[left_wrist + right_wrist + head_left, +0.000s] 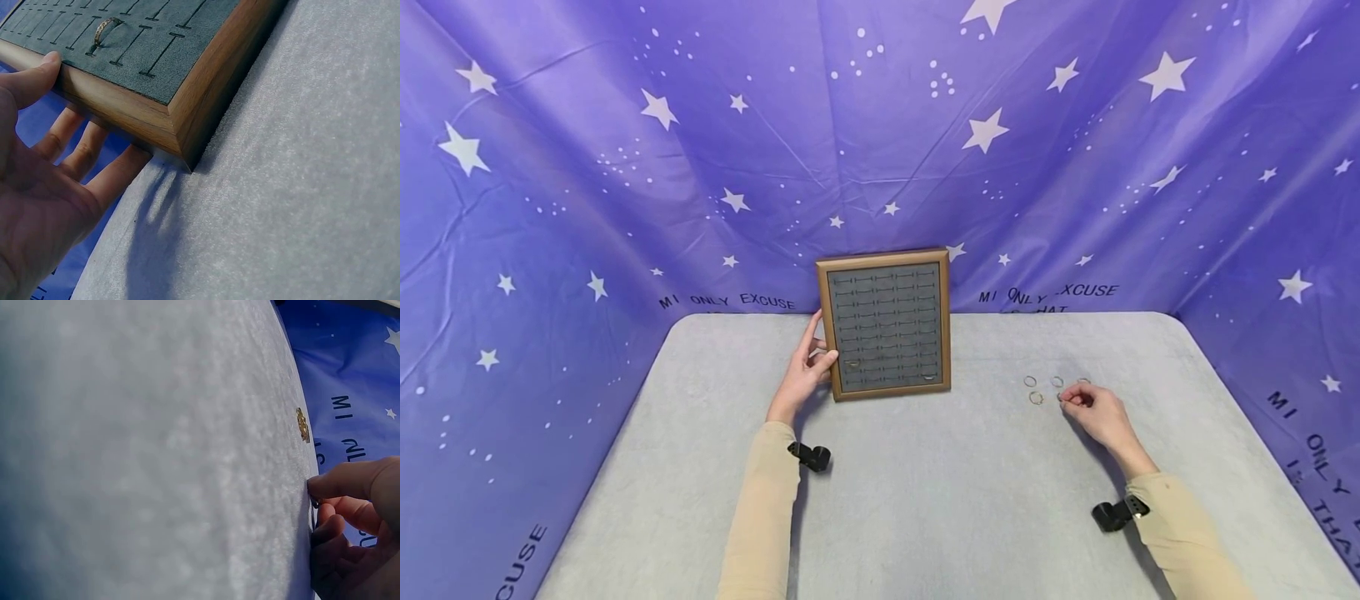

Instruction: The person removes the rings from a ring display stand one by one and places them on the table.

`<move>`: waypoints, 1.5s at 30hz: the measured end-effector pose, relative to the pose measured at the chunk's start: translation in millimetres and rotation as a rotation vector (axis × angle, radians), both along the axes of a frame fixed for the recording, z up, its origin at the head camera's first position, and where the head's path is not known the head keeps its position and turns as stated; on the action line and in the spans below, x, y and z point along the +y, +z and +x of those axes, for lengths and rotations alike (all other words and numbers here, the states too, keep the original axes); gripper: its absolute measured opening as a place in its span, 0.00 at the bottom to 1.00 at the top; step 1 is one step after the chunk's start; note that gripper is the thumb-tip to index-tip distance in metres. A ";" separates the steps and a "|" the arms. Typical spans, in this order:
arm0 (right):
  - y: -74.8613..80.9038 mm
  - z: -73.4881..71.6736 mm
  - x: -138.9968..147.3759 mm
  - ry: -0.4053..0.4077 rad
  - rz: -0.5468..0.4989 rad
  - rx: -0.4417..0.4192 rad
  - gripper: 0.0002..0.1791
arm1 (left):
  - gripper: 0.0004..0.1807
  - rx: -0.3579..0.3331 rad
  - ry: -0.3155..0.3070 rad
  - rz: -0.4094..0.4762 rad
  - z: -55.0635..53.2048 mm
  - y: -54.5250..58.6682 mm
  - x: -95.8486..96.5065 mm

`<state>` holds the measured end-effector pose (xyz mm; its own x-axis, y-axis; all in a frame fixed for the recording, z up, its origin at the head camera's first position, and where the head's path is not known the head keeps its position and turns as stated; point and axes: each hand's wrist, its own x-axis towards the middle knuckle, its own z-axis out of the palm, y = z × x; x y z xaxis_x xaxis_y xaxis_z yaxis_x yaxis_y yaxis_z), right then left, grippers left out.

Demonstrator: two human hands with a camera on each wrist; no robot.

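My left hand grips the left side of a wood-framed ring display board, thumb on the frame's front and fingers behind it. The board stands tilted up, its dark grey-green slotted pad facing me. One gold ring sits in a slot near the lower left; a second small ring shows at the lower right. Over on the right, my right hand pinches a ring at the tabletop, mostly hidden by the fingertips. Beside it lie a chunky gold ring and thin rings.
The grey cloth-covered table spreads under both hands. A purple curtain with white stars hangs behind it and along both sides. Each wrist carries a small black camera.
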<state>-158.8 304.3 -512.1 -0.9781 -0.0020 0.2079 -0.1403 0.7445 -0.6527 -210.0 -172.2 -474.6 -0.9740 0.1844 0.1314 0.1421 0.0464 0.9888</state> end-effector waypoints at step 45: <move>14.7 7.4 -58.4 0.095 -0.393 -0.123 0.14 | 0.40 -0.021 0.011 -0.010 1.0 1.5 0.7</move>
